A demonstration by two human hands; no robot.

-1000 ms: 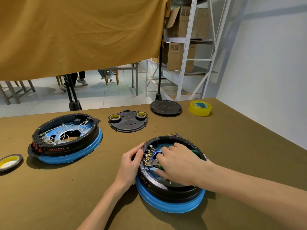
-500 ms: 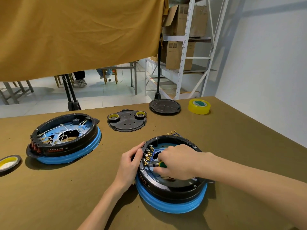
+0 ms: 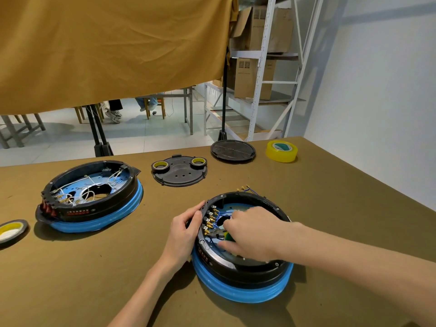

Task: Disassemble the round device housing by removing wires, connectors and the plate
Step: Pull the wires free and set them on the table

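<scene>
Housing (image 3: 240, 274), round, black on a blue base, at 6 o'clock on the olive table (image 3: 330, 197), open side up. Left hand (image 3: 186, 232) at its 9 o'clock rim, fingers curled over the edge, gripping the wall. Right hand (image 3: 252, 232) reaching in from 3 o'clock, fingers closed round a green-handled tool (image 3: 227, 236) whose dark tip points toward 9 o'clock. Row of gold connectors (image 3: 210, 221) along the inside wall at 9 o'clock, just beside the tool tip; contact between tip and connectors impossible to tell. Blue wires (image 3: 220, 214) running from those connectors across the blue floor inside. 1 loose blue wire end (image 3: 247, 188) with gold terminals hanging over the rim at 12 o'clock.

Second housing (image 3: 92, 199) of the same kind at 9 o'clock, well apart, white wires tangled inside. Black plate (image 3: 180, 174) at 12 o'clock with 2 small tape rolls (image 3: 160, 165) on it. Round black lid (image 3: 233, 151) at 1 o'clock, yellow tape roll (image 3: 281, 151) near it at 2 o'clock. Flat tape roll (image 3: 11, 231) at the far 9 o'clock edge. Ochre cloth (image 3: 113, 50) hanging beyond the table, white shelving with cardboard boxes (image 3: 259, 27) at 1 o'clock.
</scene>
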